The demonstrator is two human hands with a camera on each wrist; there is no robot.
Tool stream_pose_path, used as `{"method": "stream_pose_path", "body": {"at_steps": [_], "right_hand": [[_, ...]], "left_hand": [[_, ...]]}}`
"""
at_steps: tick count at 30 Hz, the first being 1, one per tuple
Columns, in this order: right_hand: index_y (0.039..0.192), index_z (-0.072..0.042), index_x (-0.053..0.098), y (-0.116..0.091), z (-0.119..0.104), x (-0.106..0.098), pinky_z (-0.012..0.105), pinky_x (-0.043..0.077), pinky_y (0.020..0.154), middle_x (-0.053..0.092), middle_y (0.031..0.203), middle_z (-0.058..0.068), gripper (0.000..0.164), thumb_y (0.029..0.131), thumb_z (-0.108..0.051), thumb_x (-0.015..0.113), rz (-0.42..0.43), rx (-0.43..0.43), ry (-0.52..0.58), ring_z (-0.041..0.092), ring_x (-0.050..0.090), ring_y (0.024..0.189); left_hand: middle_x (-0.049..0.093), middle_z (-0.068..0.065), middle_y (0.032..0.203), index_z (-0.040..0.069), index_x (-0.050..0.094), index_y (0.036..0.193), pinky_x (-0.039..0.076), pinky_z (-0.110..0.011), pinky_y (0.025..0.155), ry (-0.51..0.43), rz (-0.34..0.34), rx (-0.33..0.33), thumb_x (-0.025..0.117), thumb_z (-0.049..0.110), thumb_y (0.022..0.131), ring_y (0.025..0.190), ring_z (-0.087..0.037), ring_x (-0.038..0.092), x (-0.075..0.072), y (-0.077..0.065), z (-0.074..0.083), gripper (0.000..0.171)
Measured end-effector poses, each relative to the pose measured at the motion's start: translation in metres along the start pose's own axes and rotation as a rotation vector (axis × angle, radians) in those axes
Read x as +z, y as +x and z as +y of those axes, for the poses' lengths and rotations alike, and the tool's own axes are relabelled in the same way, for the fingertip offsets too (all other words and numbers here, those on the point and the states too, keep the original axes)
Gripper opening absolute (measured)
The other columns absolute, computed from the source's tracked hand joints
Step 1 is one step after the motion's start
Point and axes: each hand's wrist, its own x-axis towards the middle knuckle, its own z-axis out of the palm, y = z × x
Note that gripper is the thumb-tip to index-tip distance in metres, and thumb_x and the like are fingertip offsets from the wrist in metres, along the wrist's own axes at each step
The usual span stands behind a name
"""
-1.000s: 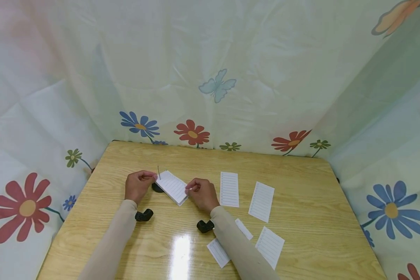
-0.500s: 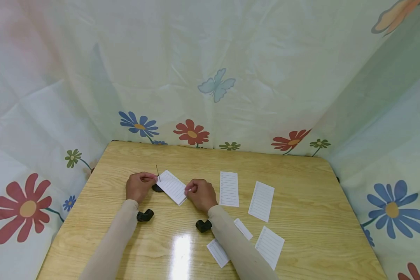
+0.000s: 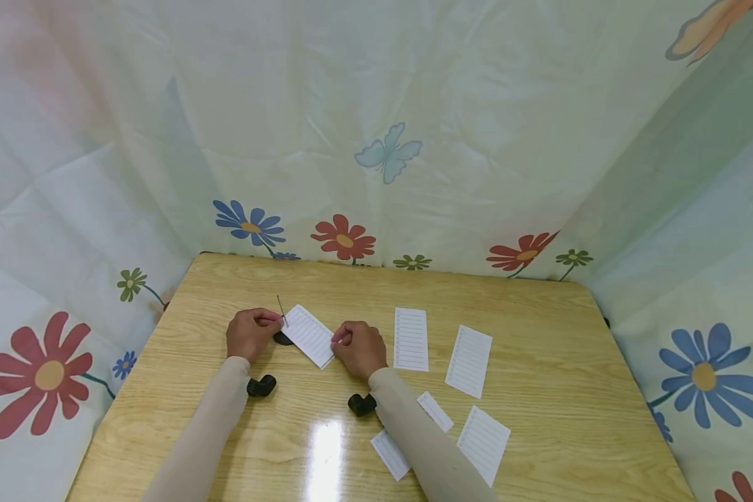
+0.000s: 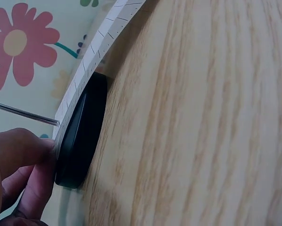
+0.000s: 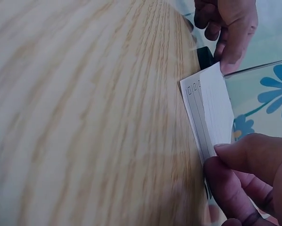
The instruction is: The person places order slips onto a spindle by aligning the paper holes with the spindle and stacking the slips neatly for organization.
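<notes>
A paper spike has a round black base (image 4: 87, 134) and a thin upright metal rod (image 3: 280, 309). White lined slips (image 3: 310, 337) lie over the base, with the rod passing up through them close to one corner. My left hand (image 3: 249, 335) pinches the slips' left corner beside the rod. At the opposite end my right hand (image 3: 362, 350) pinches the top slip's edge between thumb and forefinger, as the right wrist view shows. Another lined slip (image 5: 193, 101) sits just under the top one. Most of the base is hidden by paper in the head view.
Right of my hands, lined slips lie on the wooden table (image 3: 552, 390): one upright sheet (image 3: 411, 339), a tilted one (image 3: 468, 361), a nearer one (image 3: 484, 440). Smaller slips (image 3: 436, 411) lie beside and partly under my right sleeve. A flowered curtain surrounds the table.
The top slip has settled lower and flatter around the rod, and the rod leans slightly more to the left. Both hands have barely shifted and still pinch the paper.
</notes>
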Motion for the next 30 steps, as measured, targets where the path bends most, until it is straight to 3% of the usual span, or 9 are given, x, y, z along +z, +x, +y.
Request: {"method": "stream_pose_path", "body": {"at_steps": [8, 20, 30], "right_hand": [[0.081, -0.023, 0.074, 0.000, -0.004, 0.001, 0.031, 0.046, 0.068, 0.072, 0.079, -0.008, 0.012, 0.088, -0.017, 0.082, 0.002, 0.037, -0.031, 0.010, 0.062, 0.075], [0.073, -0.025, 0.074, 0.001, -0.011, 0.001, 0.031, 0.043, 0.058, 0.066, 0.070, -0.009, 0.016, 0.084, -0.018, 0.083, 0.027, 0.059, -0.120, 0.012, 0.058, 0.064], [0.071, -0.025, 0.075, -0.002, -0.004, 0.000, 0.030, 0.044, 0.057, 0.069, 0.070, -0.010, 0.018, 0.085, -0.015, 0.081, 0.033, 0.063, -0.099, 0.011, 0.059, 0.063]], "left_hand": [[0.080, -0.006, 0.087, 0.011, 0.083, 0.099, 0.051, -0.035, 0.079, 0.058, 0.013, 0.045, 0.081, 0.021, 0.093, 0.085, -0.024, 0.074, 0.001, 0.000, 0.002, 0.011], [0.080, -0.006, 0.085, 0.011, 0.083, 0.096, 0.053, -0.037, 0.078, 0.092, 0.031, 0.088, 0.082, 0.018, 0.091, 0.081, -0.022, 0.074, 0.003, 0.000, 0.004, 0.008], [0.077, -0.008, 0.086, 0.010, 0.083, 0.101, 0.048, -0.032, 0.072, 0.073, 0.024, 0.068, 0.082, 0.023, 0.094, 0.077, -0.020, 0.067, 0.004, -0.002, 0.001, 0.014]]}}
